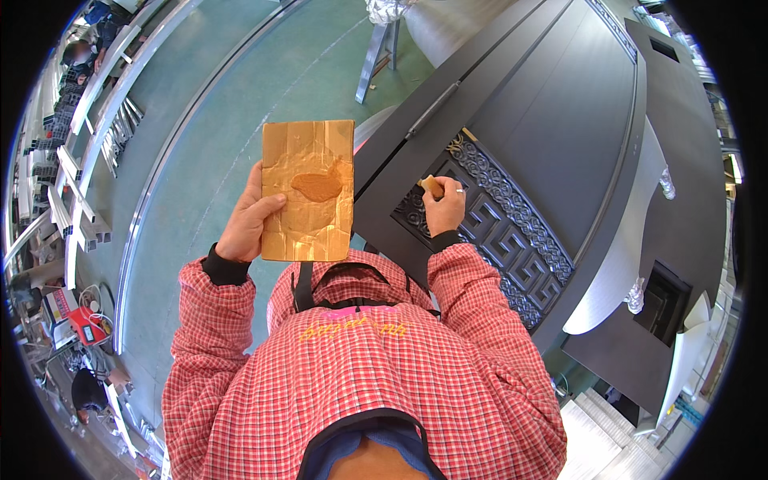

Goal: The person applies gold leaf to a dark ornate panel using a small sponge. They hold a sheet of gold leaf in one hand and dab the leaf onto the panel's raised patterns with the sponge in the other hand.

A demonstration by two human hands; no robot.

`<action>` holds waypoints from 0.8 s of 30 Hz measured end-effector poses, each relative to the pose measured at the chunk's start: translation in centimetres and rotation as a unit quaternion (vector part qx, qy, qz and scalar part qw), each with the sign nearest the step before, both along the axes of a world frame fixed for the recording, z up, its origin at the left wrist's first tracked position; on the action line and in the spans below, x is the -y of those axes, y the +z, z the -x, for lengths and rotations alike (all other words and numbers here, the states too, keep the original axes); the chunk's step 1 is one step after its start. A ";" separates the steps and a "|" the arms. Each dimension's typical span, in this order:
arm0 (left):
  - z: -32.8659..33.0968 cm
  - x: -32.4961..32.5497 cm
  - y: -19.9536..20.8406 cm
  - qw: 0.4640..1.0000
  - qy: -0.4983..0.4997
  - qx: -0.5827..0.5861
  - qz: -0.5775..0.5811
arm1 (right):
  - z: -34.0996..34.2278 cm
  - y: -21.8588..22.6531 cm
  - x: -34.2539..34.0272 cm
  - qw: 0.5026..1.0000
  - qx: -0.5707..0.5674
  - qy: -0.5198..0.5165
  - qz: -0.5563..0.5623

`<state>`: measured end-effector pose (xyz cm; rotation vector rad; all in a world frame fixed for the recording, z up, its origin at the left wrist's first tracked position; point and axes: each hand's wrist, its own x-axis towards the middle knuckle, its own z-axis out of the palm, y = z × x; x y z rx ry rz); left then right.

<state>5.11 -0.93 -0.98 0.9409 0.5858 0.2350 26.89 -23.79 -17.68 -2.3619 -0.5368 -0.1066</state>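
Observation:
My left hand [246, 218] grips the left edge of a flat cardboard piece [307, 228], thumb on top. An orange-gold smear of what looks like paint [318, 186] lies on its middle. Between the fingers of my right hand [446, 211] is a small yellowish pad [433, 187], perhaps a sponge. That hand is over the upper left end of a carved relief panel [500, 232] with angular key shapes and a scrolled border; whether the pad touches it I cannot tell. The panel is set in a large dark grey door [552, 112]. A golden tint shows on the border's top corner.
A long bar handle [433, 110] runs along the door. A metal trestle leg [373, 64] stands beyond it. At right lies another dark panel [680, 104] with cut-outs. Metal profiles [76, 180] and a red box [88, 326] line the left side, where other people are.

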 end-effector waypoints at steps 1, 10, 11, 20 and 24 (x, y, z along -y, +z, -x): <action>0.0 0.0 0.0 1.000 0.000 -0.002 -0.001 | 0.0 -0.1 -0.2 1.000 -0.002 0.007 -0.006; -0.2 0.1 0.3 1.000 0.003 -0.001 -0.001 | -0.1 0.5 2.4 1.000 -0.013 -0.017 0.023; -0.3 0.1 0.4 1.000 0.004 -0.001 0.000 | 0.0 0.6 2.7 1.000 -0.014 -0.013 0.002; -0.5 -0.1 0.6 1.000 0.005 -0.005 -0.004 | 2.7 0.3 1.3 0.997 -0.043 0.058 -0.021; -0.5 0.0 0.4 1.000 0.005 -0.008 -0.005 | 2.6 -1.0 0.3 0.998 -0.036 0.059 -0.016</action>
